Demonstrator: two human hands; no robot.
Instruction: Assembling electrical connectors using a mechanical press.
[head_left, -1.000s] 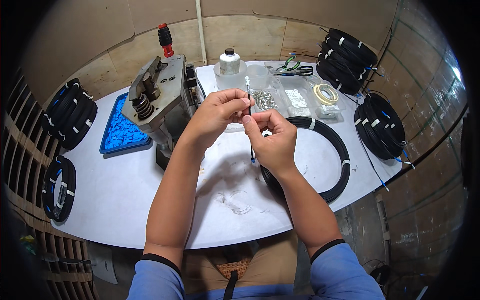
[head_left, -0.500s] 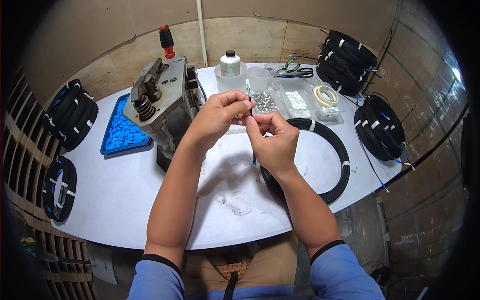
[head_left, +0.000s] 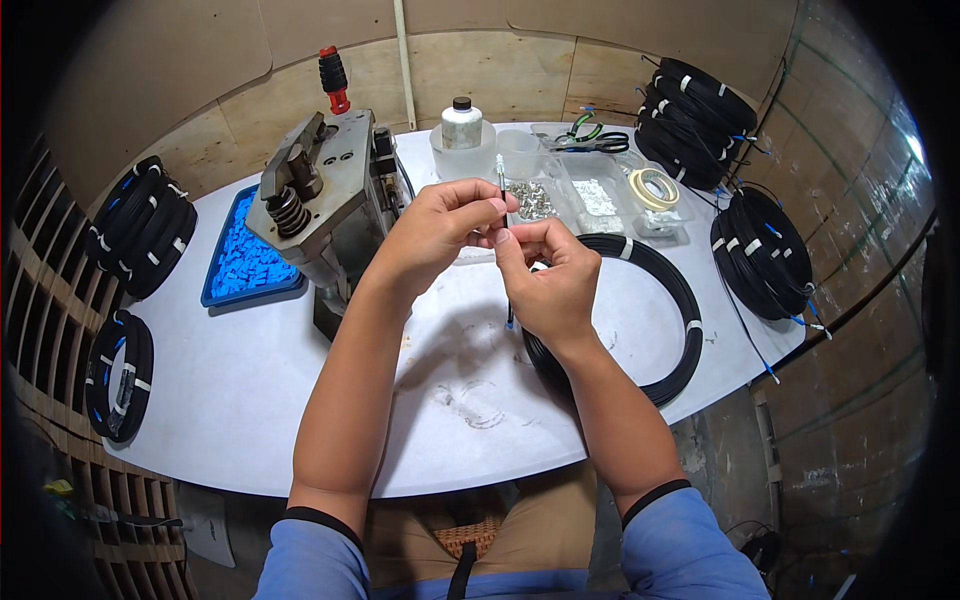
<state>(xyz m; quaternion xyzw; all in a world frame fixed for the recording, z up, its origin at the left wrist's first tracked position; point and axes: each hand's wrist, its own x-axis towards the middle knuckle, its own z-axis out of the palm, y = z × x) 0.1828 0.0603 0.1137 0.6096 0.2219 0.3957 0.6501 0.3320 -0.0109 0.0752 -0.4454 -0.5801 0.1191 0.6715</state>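
My left hand (head_left: 440, 225) and my right hand (head_left: 545, 275) meet above the white table (head_left: 230, 390), both pinching a thin black cable end (head_left: 501, 183) that points up between the fingertips. The cable runs down below my right hand toward a large black cable coil (head_left: 680, 300) lying flat on the table. The tip of the cable looks pale. A grey metal press machine (head_left: 320, 200) with a red-topped handle stands just left of my left hand.
A blue tray of small blue parts (head_left: 245, 265) lies left of the press. Clear containers with small metal pieces (head_left: 540, 200), a white bottle (head_left: 462, 125), tape roll (head_left: 655, 188) and pliers (head_left: 590, 135) sit at the back. Bundled black cable coils (head_left: 765, 250) line both table ends.
Both hands have stayed together at the cable end, with the fingers shifting slightly along it. The coil and the press have not moved.
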